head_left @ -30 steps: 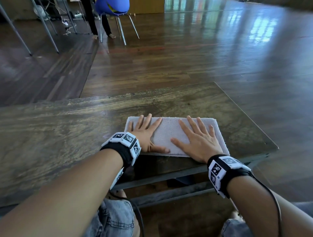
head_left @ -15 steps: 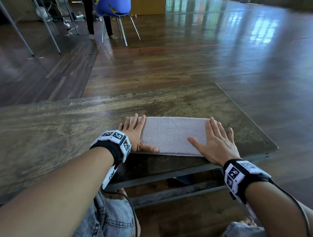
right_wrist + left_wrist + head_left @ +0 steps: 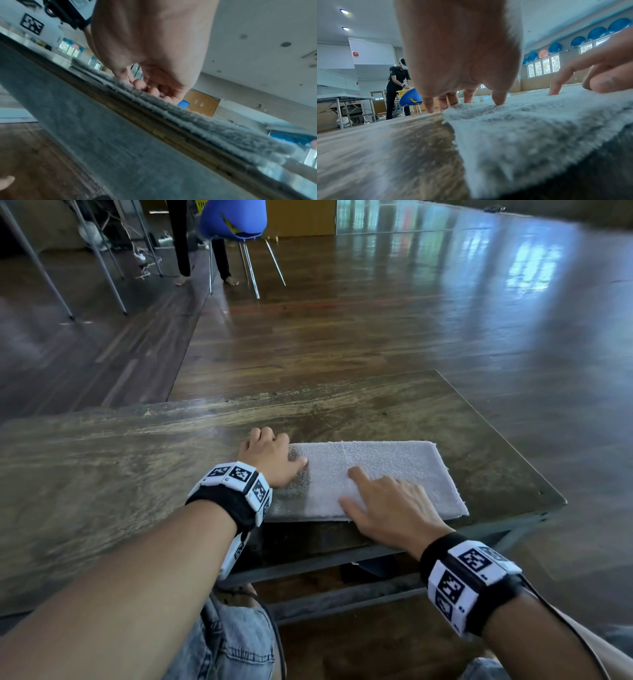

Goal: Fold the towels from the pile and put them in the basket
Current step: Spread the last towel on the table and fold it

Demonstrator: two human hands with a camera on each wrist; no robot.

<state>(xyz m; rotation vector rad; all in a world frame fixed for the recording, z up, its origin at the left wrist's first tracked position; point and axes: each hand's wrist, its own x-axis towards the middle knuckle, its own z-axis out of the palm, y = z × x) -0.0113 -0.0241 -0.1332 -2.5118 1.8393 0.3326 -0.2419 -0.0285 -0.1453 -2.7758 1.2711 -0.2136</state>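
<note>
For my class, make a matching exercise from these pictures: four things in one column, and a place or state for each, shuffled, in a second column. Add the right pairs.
1. towel
2. left hand
3. right hand
4. blue chair

a. fingers curled at the towel's left end
b. standing on the floor beyond the table
c. resting on the towel near the table's front edge
d. lying folded flat on the table

Pairs: 1-d, 2-a, 3-c, 4-b

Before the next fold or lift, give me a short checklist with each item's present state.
1. Towel lies flat on the table: ok.
2. Left hand at the towel's left end, fingers curled over its edge: ok.
3. Left grip actually pinches the cloth: cannot tell.
4. Right hand rests on the towel near its front edge: ok.
5. Towel's front edge sits at the table's lip, not hanging off: ok.
6. Task basket and pile in reach: cannot tell, neither shows on the table.
</note>
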